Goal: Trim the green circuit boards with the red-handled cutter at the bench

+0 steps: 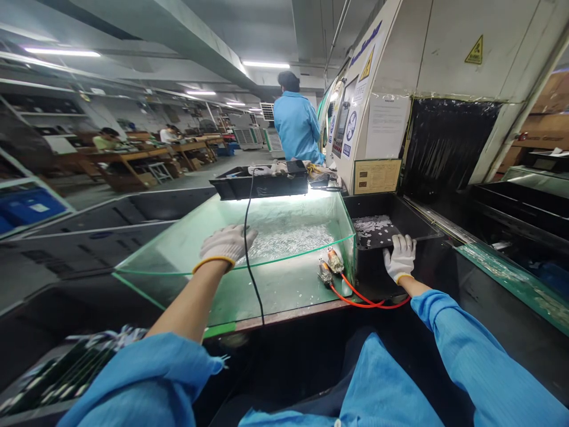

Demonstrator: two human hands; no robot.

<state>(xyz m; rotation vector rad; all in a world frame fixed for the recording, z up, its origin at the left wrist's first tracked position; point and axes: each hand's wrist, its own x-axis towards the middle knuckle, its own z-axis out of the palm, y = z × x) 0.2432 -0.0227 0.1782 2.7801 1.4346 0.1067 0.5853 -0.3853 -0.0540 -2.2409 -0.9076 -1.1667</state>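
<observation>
A glass tank [275, 268] with green edges holds many small clear pieces [291, 242]. Over its front left edge lies my left hand [226, 244] in a white knit glove, next to a thin black cable [251, 267]; its fingertips are partly hidden behind the cable. My right hand [401, 258], also gloved, rests on the front rim of a black bin [377, 255] with small pale pieces [376, 227] inside, fingers apart. Between the hands, two metal nozzles [330, 267] on red hoses [362, 301] lean at the tank's front right.
A black tray [262, 185] with cloths sits behind the tank. A large machine [382, 112] stands at the right. One person [296, 126] in blue stands beyond, back turned. Grey bins [111, 246] line the left, with a rack of dark plates [66, 373] at lower left.
</observation>
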